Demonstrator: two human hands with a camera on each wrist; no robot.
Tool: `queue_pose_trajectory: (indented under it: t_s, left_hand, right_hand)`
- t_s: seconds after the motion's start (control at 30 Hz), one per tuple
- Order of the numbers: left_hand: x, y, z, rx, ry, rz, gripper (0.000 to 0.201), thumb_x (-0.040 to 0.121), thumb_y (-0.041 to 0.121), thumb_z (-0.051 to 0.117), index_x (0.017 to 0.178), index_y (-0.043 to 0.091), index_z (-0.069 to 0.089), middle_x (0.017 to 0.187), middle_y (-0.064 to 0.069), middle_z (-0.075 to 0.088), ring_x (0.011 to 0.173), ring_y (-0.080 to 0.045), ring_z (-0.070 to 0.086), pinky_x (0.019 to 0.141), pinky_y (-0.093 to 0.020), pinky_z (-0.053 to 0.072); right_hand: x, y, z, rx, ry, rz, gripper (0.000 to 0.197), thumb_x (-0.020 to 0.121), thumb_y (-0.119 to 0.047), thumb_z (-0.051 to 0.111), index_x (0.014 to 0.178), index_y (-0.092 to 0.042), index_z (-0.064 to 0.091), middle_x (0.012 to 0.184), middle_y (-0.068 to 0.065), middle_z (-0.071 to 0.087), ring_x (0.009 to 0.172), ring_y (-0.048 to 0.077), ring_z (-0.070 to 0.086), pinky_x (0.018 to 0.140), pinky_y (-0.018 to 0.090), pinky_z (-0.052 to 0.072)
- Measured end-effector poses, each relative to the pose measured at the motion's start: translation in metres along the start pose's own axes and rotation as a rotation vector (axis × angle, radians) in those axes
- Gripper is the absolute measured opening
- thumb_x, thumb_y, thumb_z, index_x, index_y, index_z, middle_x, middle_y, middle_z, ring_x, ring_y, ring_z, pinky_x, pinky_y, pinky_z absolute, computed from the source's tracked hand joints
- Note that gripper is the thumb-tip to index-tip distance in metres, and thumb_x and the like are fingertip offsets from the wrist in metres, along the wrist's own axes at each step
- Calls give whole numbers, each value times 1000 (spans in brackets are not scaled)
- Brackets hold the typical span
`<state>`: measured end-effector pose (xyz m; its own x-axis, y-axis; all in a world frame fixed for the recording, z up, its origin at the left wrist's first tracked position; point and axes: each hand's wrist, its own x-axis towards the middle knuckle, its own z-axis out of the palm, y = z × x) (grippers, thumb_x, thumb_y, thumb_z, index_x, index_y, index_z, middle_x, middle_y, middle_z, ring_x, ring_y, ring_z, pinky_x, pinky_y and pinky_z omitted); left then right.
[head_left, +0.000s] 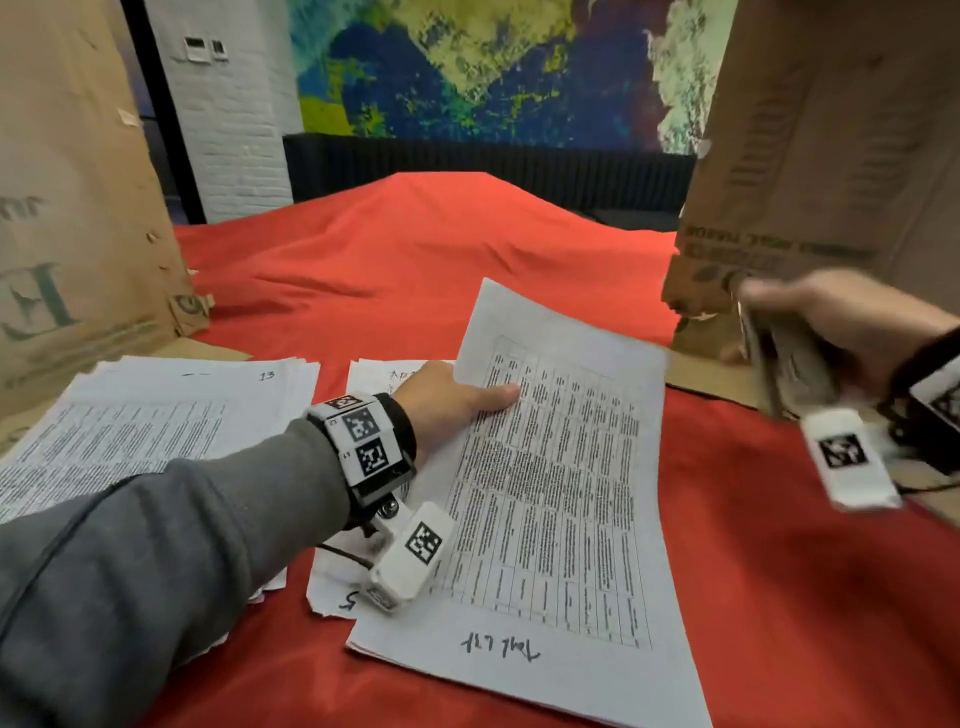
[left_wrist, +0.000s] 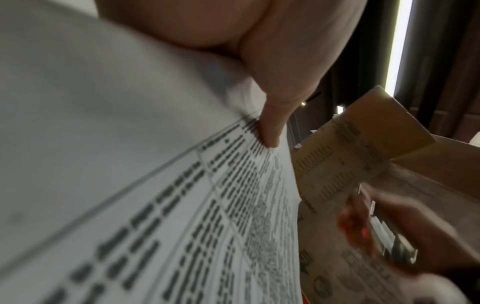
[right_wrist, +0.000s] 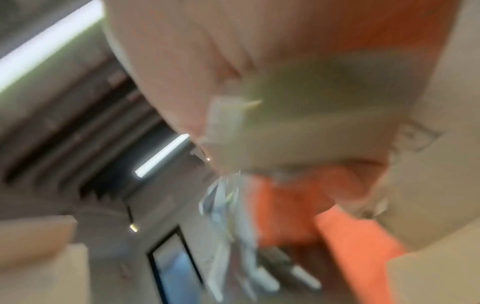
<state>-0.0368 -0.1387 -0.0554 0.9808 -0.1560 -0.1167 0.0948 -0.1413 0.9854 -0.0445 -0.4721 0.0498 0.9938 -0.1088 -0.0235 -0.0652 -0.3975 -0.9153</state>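
A printed paper packet (head_left: 545, 493) with a table and a handwritten note at its near end lies on the red cloth (head_left: 415, 260). My left hand (head_left: 457, 400) pinches its left edge, with the thumb (left_wrist: 272, 127) on top of the page (left_wrist: 155, 185) and the fingers hidden beneath. That edge is lifted a little. To the right, my right hand (head_left: 841, 322) grips a grey, stapler-like tool (head_left: 789, 364) in the air, clear of the packet. It is motion-blurred in every view, and the same tool (left_wrist: 384, 232) shows metal parts in the left wrist view.
A fanned stack of printed pages (head_left: 156, 415) lies at the left, and a smaller sheet (head_left: 384, 376) pokes out under my left hand. Tall cardboard boxes stand at the left (head_left: 67, 208) and right (head_left: 805, 156). A flat cardboard flap (head_left: 717, 374) lies under my right hand.
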Motion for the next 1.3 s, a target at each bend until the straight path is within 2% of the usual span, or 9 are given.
queue_pose_trajectory:
  t_s: [0.13,0.37,0.43,0.5,0.6,0.73,0.83,1.03,1.3]
  left_hand:
    - [-4,4,10,37,22,74,21,88,25,82,100,7,79,93,-13,81,85,-33,79,88,-54,62]
    - [-5,1,18,156,107,197,34,80,40,84,92,9,80,86,-9,81,83,-36,78,84,-56,62]
    - [-5,1,19,176,134,211,39,81,44,85,88,6,78,77,-7,78,70,-31,74,70,-45,62]
    - [-6,1,20,189,160,218,41,83,42,85,84,2,75,65,-3,65,58,-20,58,60,-31,44]
    - [-6,1,20,213,159,206,38,83,42,85,83,5,75,68,-7,71,59,-21,63,61,-33,47]
    - [-4,1,19,205,145,196,31,82,40,85,87,10,79,82,-9,80,80,-34,79,80,-56,62]
    - [-4,2,17,193,133,190,29,84,40,84,93,13,81,85,-5,81,83,-28,80,86,-53,62]
    - [-7,2,18,188,123,201,41,73,51,80,95,17,81,88,-6,81,85,-30,79,88,-55,62]
    - [-10,5,19,275,162,202,25,87,40,81,95,16,81,86,-4,81,81,-26,79,84,-51,63]
  right_hand:
    - [21,-59,50,413,37,-160,41,103,-45,54,76,-16,61,60,4,61,55,24,58,58,33,48]
    - [44,-106,137,649,342,-200,26,96,-20,63,74,-10,53,54,5,61,53,22,59,60,34,48]
    - [50,-108,145,646,399,-236,30,92,-19,66,66,-11,54,56,2,59,53,22,59,60,32,49]
    - [54,-106,148,611,399,-252,32,89,-21,68,61,-13,55,53,-1,56,54,21,59,61,32,50]
    - [52,-101,151,579,342,-256,30,83,-24,70,59,-15,55,57,5,60,61,29,67,64,38,55]
    - [51,-97,148,514,313,-264,22,67,-32,68,68,-11,60,76,24,73,71,43,75,71,61,63]
    - [60,-90,142,502,315,-257,27,60,-40,71,66,-15,62,80,24,75,73,41,77,76,65,61]
    - [51,-91,135,571,299,-244,14,88,-22,66,86,-13,55,70,15,67,69,38,78,77,67,60]
    - [46,-85,133,587,182,-247,22,95,-18,63,109,-2,58,80,21,66,76,40,78,80,67,59]
